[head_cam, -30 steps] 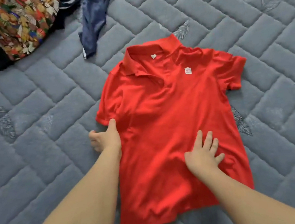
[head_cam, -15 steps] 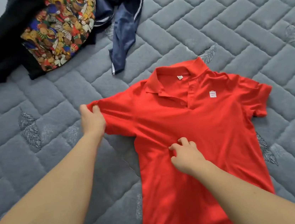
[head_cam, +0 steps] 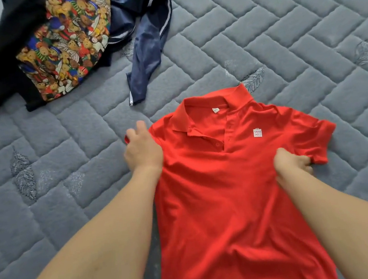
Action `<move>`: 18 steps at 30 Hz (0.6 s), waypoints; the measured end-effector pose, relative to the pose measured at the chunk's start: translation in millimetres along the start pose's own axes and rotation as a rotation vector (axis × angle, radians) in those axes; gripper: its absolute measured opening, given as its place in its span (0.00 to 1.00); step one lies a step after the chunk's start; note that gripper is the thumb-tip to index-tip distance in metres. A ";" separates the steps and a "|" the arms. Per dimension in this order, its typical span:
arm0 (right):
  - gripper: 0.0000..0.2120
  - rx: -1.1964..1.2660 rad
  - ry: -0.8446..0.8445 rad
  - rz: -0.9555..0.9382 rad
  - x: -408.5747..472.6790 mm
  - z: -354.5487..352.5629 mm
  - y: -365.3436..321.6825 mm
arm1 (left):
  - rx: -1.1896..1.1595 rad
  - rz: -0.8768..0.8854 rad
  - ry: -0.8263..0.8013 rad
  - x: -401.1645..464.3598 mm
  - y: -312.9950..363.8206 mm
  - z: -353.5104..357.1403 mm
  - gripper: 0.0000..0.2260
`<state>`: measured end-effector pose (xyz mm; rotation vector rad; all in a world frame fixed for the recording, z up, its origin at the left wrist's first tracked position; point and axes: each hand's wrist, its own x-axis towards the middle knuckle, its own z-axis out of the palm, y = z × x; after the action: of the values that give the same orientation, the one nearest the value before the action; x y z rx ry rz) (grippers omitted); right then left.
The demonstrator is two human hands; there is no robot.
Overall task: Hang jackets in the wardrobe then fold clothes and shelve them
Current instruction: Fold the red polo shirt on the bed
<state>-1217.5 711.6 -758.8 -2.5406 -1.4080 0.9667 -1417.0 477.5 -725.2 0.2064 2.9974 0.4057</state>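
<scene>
The red polo shirt (head_cam: 226, 192) is lying face-up on the grey quilted bed (head_cam: 304, 31). The right hand (head_cam: 292, 164) is gripping its sleeve; the left hand (head_cam: 142, 151) is pinching the opposite sleeve. Beyond, a navy garment (head_cam: 146, 51) and a patterned garment (head_cam: 67, 44) are lying crumpled.

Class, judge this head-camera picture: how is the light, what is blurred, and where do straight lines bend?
Head view: soft, even light without glare; the left hand is motion-blurred at the fingers; the red polo shirt logo reads sharp; wide-angle distortion curves the quilted mattress lines towards the edges.
</scene>
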 end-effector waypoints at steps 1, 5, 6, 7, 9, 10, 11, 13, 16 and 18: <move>0.31 0.148 0.008 0.109 14.0 -4.3 -4.5 | 0.065 0.128 -0.033 -9.0 14.9 4.9 0.17; 0.21 0.457 -0.271 0.161 71.9 -15.2 -16.0 | 0.034 0.422 -0.632 -48.6 62.9 37.9 0.19; 0.20 0.460 -0.363 0.141 83.1 -17.6 -17.9 | 0.052 0.458 -0.652 -55.3 70.2 44.7 0.18; 0.18 0.462 -0.411 0.134 92.8 -21.1 -18.5 | 0.061 0.490 -0.573 -59.2 77.4 49.8 0.16; 0.13 0.423 -0.411 0.093 102.6 -28.6 -20.3 | 0.057 0.522 -0.334 -60.8 91.2 53.5 0.12; 0.14 0.427 -0.350 0.071 103.6 -31.9 -22.5 | 0.070 0.520 -0.247 -58.5 97.3 54.7 0.13; 0.15 0.447 -0.242 0.039 104.8 -35.5 -24.8 | 0.086 0.512 -0.183 -54.6 102.2 55.8 0.14; 0.14 0.491 0.083 -0.130 100.9 -44.2 -31.7 | 0.101 0.462 -0.115 -44.3 107.7 56.1 0.19; 0.16 0.355 0.221 -0.812 79.5 -48.7 -29.1 | 0.068 0.332 -0.094 -19.1 105.7 51.3 0.27; 0.18 -0.035 -0.112 -1.156 50.6 -37.4 -18.5 | 0.050 0.227 -0.162 4.5 100.1 46.0 0.30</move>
<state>-1191.0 770.4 -747.0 -1.2125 -2.4022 0.7914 -1403.6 585.6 -742.5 0.5591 2.8343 0.3176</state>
